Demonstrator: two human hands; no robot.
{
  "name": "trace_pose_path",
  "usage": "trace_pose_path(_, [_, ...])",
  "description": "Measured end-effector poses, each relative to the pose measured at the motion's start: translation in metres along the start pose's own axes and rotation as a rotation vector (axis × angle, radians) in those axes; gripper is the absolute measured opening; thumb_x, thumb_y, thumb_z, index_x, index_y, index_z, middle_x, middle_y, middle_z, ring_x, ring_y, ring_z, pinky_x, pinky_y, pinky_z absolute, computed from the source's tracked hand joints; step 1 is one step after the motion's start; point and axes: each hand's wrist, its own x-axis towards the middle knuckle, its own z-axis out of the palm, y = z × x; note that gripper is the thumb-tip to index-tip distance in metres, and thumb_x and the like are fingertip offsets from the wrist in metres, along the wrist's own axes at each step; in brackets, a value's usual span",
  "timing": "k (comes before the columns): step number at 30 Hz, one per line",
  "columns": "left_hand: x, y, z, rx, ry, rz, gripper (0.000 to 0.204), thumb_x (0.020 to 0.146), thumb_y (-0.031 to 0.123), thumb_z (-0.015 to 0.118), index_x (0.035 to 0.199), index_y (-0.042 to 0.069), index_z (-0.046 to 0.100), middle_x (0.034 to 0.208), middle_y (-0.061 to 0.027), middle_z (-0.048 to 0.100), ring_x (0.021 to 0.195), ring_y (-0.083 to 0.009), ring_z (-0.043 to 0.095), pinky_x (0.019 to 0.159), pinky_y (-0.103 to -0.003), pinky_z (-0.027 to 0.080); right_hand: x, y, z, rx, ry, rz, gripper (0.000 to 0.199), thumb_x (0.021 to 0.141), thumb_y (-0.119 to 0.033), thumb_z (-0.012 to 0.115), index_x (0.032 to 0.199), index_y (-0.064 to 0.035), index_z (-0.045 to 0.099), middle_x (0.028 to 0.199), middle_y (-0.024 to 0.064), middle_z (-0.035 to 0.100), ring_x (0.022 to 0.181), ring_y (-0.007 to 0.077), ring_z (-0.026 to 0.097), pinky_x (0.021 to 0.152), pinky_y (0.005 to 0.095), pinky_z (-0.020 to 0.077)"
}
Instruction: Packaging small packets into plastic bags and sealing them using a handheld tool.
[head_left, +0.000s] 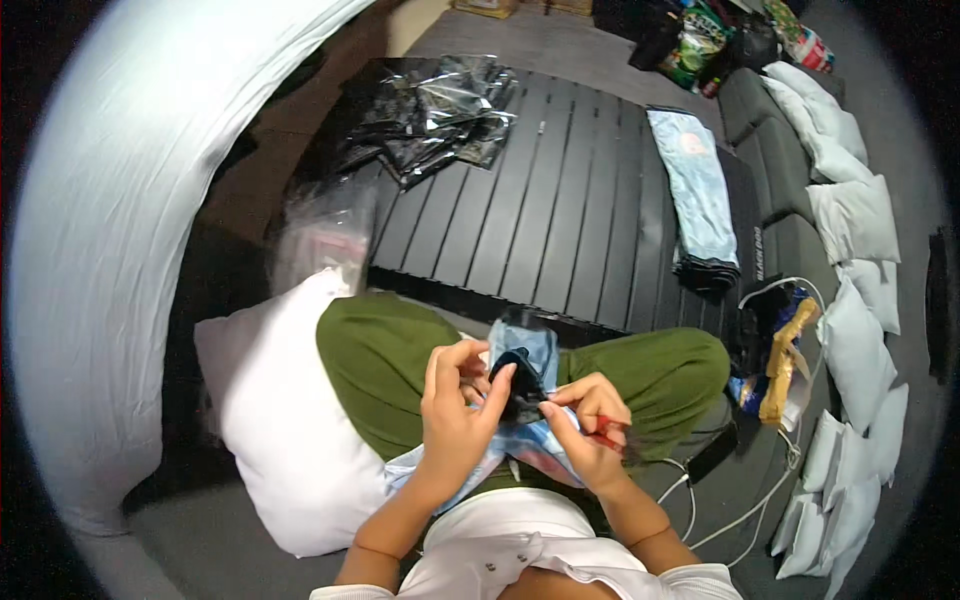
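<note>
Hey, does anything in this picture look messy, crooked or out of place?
Mostly no. The crumpled clear plastic wrappers lie in a loose heap on the far left corner of the dark slatted table, while the folded light blue garment lies flat. White cables trail loose by the right knee. Both hands, left hand and right hand, pinch a small dark cloth piece.

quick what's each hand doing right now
Left hand: closed on the dark cloth.
Right hand: pinching the dark cloth, with a small red tool held in its fingers.
</note>
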Motion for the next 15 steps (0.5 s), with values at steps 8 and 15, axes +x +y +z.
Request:
trace_pose_path(8, [-0.046,-0.046,-0.031,-0.314,-0.128,-0.359,0.024,0.092,0.019,0.042,0.091,-0.002,0.054,0.086,-0.0035,0.054,0.075,-0.0081,0.05,0.065,-0.019,0.04,-0.005,0.004,0.049,-0.06,-0.116,-0.265,0.028,0.063,0.006,0.069,0.057,-0.0017,0.043,0.076,0.0122,0.057,0.058,0.0226,0.052,0.052,0.0303,0.0414])
trace_pose_path(15, [-0.021,-0.023,-0.046,-0.623,-0.224,-0.695,0.022,0.09,0.014,0.047,0.088,-0.005,0.057,0.075,-0.0001,0.057,0.067,-0.0058,0.05,0.062,-0.018,0.04,0.003,0.012,0.036,0.161,-0.27,-0.126,0.035,0.067,-0.005,0.07,0.058,-0.0052,0.036,0.089,0.014,0.058,0.071,0.0221,0.051,0.063,0.0301,0.0407])
